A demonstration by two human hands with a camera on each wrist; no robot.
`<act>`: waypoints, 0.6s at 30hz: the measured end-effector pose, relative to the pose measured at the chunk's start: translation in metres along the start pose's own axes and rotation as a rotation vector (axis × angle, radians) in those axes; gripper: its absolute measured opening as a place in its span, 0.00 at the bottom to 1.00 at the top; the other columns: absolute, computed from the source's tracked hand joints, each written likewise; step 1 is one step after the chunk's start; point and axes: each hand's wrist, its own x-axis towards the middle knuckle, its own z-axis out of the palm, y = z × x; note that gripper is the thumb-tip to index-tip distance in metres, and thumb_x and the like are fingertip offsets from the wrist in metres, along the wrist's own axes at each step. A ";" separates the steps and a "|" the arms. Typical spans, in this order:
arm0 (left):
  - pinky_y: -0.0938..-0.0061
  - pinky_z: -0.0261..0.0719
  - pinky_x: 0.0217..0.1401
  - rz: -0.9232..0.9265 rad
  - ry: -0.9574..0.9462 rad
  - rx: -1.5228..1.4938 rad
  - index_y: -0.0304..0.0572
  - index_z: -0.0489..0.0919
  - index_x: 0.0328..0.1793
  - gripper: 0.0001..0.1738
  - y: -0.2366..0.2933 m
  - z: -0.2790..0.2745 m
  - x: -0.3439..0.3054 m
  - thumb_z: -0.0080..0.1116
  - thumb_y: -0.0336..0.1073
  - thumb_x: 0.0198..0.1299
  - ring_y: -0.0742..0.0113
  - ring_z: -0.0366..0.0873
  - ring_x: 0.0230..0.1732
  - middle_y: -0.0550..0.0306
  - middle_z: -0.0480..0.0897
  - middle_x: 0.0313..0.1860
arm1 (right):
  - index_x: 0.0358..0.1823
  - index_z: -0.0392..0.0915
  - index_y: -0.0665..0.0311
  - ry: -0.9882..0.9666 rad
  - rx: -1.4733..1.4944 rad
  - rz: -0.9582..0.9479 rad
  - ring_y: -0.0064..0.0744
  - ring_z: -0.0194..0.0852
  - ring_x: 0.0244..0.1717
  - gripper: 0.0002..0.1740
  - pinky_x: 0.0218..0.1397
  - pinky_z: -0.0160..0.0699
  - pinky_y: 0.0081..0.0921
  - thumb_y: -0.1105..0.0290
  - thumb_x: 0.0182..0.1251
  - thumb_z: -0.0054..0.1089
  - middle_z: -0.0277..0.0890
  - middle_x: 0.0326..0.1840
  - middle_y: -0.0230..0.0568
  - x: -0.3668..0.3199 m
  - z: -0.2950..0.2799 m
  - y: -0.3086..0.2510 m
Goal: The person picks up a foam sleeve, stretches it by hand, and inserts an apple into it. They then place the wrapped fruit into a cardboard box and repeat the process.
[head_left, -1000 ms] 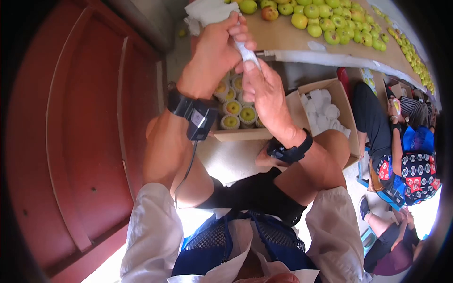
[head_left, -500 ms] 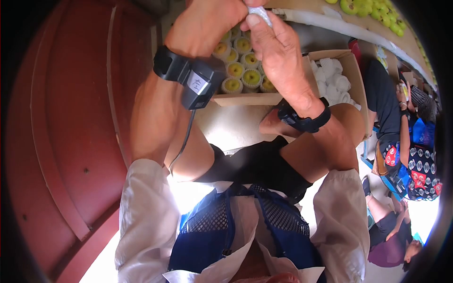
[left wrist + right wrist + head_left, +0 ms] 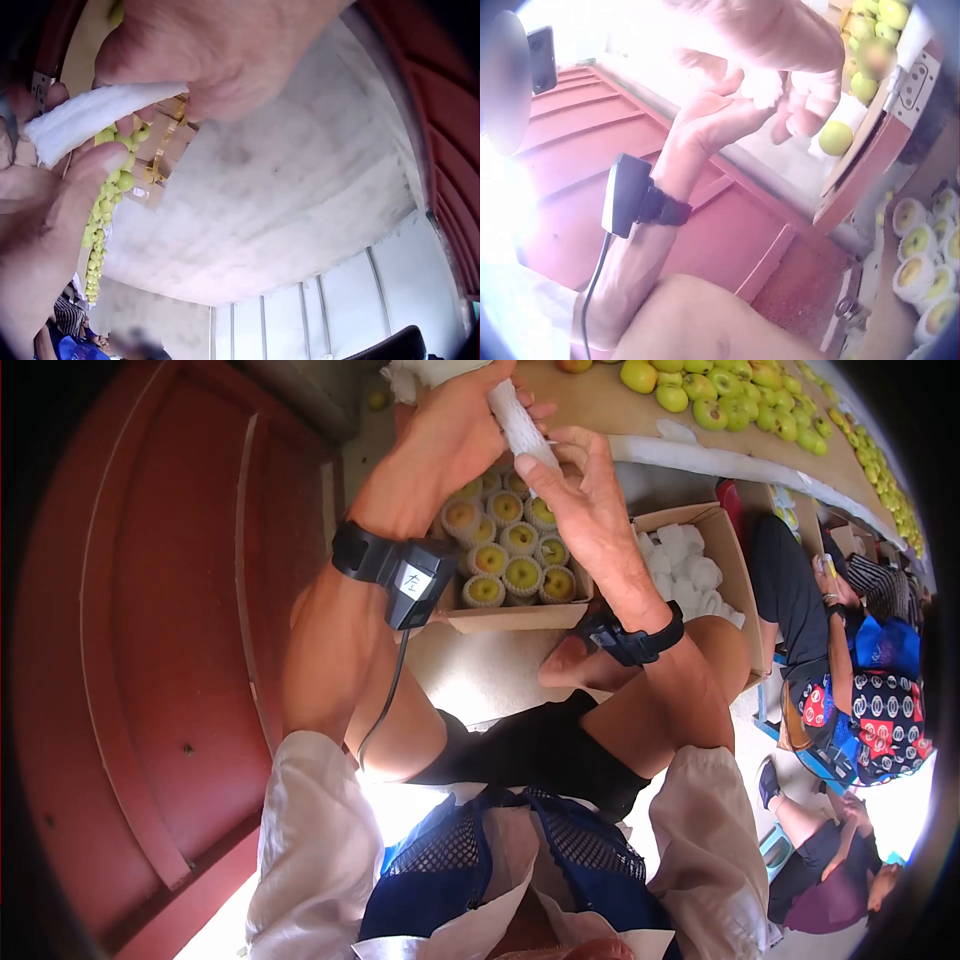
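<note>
A white foam net sleeve (image 3: 522, 428) stretches between my two hands above the box of apples. My left hand (image 3: 448, 435) holds its upper end, with the sleeve passing under the thumb side. At the lower end is my right hand (image 3: 590, 500), thumb against the sleeve and fingers spread around the end. In the left wrist view the flattened sleeve (image 3: 97, 116) runs from the left hand (image 3: 217, 52) to the fingers of the right hand (image 3: 52, 217). The right wrist view shows only a bright white bit of the sleeve (image 3: 761, 86) at the fingers.
Below the hands stands a cardboard box (image 3: 520, 618) of sleeved apples (image 3: 521, 573). To its right, another box (image 3: 745, 575) holds white foam sleeves (image 3: 690, 565). Loose green apples (image 3: 735, 390) lie on the tabletop (image 3: 590, 405). A red door (image 3: 170, 620) flanks the left; people sit at the right.
The head view dipped and came back. More of the sleeve now shows between the hands, and the right hand's fingers have spread from their tighter grip.
</note>
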 end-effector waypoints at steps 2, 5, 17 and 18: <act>0.57 0.78 0.62 -0.015 -0.001 0.011 0.35 0.72 0.59 0.17 -0.005 -0.009 0.006 0.49 0.42 0.78 0.52 0.77 0.52 0.48 0.74 0.50 | 0.60 0.67 0.73 -0.030 -0.017 -0.056 0.33 0.81 0.43 0.27 0.48 0.81 0.29 0.61 0.70 0.67 0.82 0.48 0.48 0.002 -0.002 0.005; 0.61 0.82 0.57 -0.063 0.018 0.015 0.32 0.72 0.52 0.10 -0.001 0.002 -0.006 0.55 0.32 0.73 0.57 0.79 0.49 0.54 0.74 0.41 | 0.62 0.69 0.70 -0.050 -0.064 0.077 0.26 0.82 0.43 0.20 0.44 0.75 0.22 0.65 0.77 0.58 0.82 0.49 0.43 -0.001 -0.005 -0.007; 0.55 0.69 0.78 0.010 -0.239 0.295 0.23 0.67 0.71 0.28 -0.002 -0.016 -0.015 0.49 0.18 0.63 0.51 0.74 0.70 0.40 0.75 0.67 | 0.55 0.75 0.70 0.068 0.194 0.163 0.24 0.79 0.39 0.14 0.42 0.73 0.21 0.67 0.78 0.52 0.82 0.43 0.38 -0.003 -0.010 -0.007; 0.56 0.69 0.78 0.019 -0.233 0.275 0.23 0.67 0.71 0.28 -0.004 -0.017 -0.013 0.49 0.18 0.62 0.52 0.74 0.70 0.41 0.75 0.67 | 0.55 0.75 0.69 0.083 0.269 0.206 0.23 0.78 0.40 0.14 0.43 0.74 0.22 0.67 0.77 0.53 0.82 0.43 0.38 -0.003 -0.011 -0.010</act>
